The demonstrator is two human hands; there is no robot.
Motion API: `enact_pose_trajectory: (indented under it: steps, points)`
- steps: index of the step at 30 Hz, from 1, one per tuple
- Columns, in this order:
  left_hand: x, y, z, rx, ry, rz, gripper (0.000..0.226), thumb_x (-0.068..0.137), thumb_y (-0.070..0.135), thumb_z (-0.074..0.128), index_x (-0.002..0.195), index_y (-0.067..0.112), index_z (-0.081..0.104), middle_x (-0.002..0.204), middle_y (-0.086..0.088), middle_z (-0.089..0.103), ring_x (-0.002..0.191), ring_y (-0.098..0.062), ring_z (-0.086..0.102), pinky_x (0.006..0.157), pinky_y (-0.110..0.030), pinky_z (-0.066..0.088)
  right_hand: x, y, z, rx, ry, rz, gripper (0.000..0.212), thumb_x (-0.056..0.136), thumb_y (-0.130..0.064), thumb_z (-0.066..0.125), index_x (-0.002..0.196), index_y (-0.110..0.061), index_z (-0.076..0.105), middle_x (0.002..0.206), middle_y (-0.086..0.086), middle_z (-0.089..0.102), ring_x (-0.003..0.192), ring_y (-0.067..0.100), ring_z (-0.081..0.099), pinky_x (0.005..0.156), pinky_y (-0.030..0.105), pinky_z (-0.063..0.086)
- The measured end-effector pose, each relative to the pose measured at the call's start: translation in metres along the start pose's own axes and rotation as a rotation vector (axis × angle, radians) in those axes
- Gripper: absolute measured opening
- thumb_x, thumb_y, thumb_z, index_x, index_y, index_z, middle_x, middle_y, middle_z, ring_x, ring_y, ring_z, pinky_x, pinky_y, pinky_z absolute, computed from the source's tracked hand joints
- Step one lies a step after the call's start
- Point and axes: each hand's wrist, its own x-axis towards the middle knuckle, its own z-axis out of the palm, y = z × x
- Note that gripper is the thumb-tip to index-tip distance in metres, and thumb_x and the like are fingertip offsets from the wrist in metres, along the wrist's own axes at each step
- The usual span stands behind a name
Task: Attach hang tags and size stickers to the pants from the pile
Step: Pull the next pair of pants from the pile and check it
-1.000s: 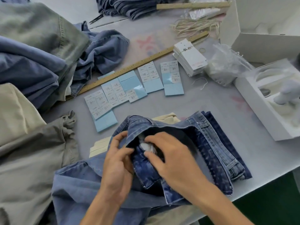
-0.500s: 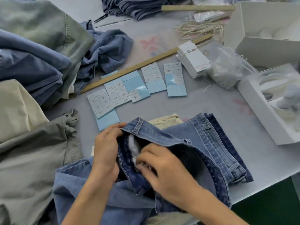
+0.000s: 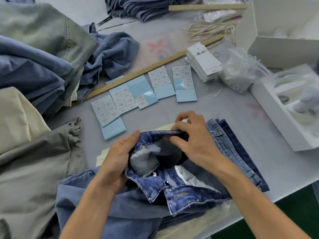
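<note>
Dark blue jeans [image 3: 183, 192] lie at the table's near edge with the waist spread open, showing grey pocket lining [image 3: 145, 159]. My left hand [image 3: 119, 161] grips the waistband's left side. My right hand [image 3: 193, 138] pinches the far side of the waistband, with something small and white at its fingertips. Blue sheets of size stickers [image 3: 143, 92] lie in a row beyond the jeans. A stack of white hang tags [image 3: 203, 61] sits to their right, with loose strings [image 3: 208, 30] behind it.
A pile of pants [image 3: 34, 69] in blue, grey and beige fills the left. A wooden ruler [image 3: 148, 69] crosses diagonally. White boxes [image 3: 283, 31] and a plastic bag [image 3: 241, 71] stand at the right. Folded jeans [image 3: 143, 7] and snips [image 3: 103, 20] lie at the back.
Both hands have pulled the waistband open wider. My right hand moved up from inside the waist to the far edge of the waistband; my left hand shifted right along the near side.
</note>
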Motion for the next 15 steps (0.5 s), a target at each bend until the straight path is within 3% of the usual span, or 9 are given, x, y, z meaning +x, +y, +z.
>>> enact_pose_trajectory:
  steps: [2,4,8,10,12,15]
  points:
    - [0.003,0.004,-0.002,0.064,0.013,0.039,0.046,0.091,0.042,0.059,0.095,0.001,0.08,0.102,-0.026,0.075,0.089,-0.031,0.076,0.078,-0.037,0.063,0.003,0.0,-0.008,0.066,-0.076,0.049,0.016,0.084,-0.044,0.073,0.081,-0.032,0.064,0.092,-0.008,0.055,0.094,0.005,0.042,0.076,0.014,0.031]
    - [0.004,0.007,-0.002,0.12,0.008,0.064,0.044,0.093,0.042,0.055,0.092,0.006,0.082,0.099,-0.021,0.077,0.087,-0.026,0.076,0.073,-0.029,0.062,0.006,-0.001,-0.014,0.089,-0.047,0.103,0.018,0.08,-0.053,0.072,0.082,-0.037,0.064,0.089,-0.003,0.054,0.087,0.0,0.047,0.072,0.009,0.033]
    - [0.006,0.014,0.002,0.151,-0.033,0.052,0.047,0.091,0.05,0.058,0.099,0.01,0.082,0.106,-0.018,0.077,0.098,-0.028,0.076,0.076,-0.029,0.061,0.006,-0.003,-0.018,0.13,0.071,0.143,0.021,0.078,-0.053,0.077,0.085,-0.039,0.063,0.091,-0.003,0.06,0.083,0.003,0.056,0.071,0.013,0.039]
    - [0.006,0.017,0.002,0.185,-0.102,0.058,0.043,0.089,0.048,0.072,0.106,0.009,0.079,0.11,-0.019,0.076,0.101,-0.031,0.074,0.082,-0.034,0.062,0.005,-0.002,-0.017,0.155,0.148,0.143,0.021,0.08,-0.047,0.08,0.089,-0.037,0.064,0.09,-0.004,0.063,0.08,0.005,0.058,0.072,0.022,0.043]
    - [0.005,0.019,0.001,0.224,-0.147,0.079,0.04,0.081,0.038,0.083,0.109,0.01,0.078,0.113,-0.019,0.075,0.101,-0.031,0.073,0.088,-0.038,0.06,0.001,-0.003,-0.016,0.136,0.243,0.084,0.025,0.081,-0.035,0.082,0.097,-0.035,0.063,0.092,-0.011,0.059,0.076,0.001,0.054,0.071,0.018,0.042]
    - [0.005,0.016,-0.003,0.153,-0.143,0.106,0.033,0.084,0.032,0.08,0.108,0.01,0.077,0.114,-0.02,0.074,0.097,-0.028,0.074,0.081,-0.035,0.061,-0.014,-0.01,-0.013,0.026,0.357,-0.119,0.024,0.087,-0.014,0.078,0.106,-0.016,0.063,0.108,-0.003,0.053,0.082,0.004,0.055,0.078,0.014,0.051]
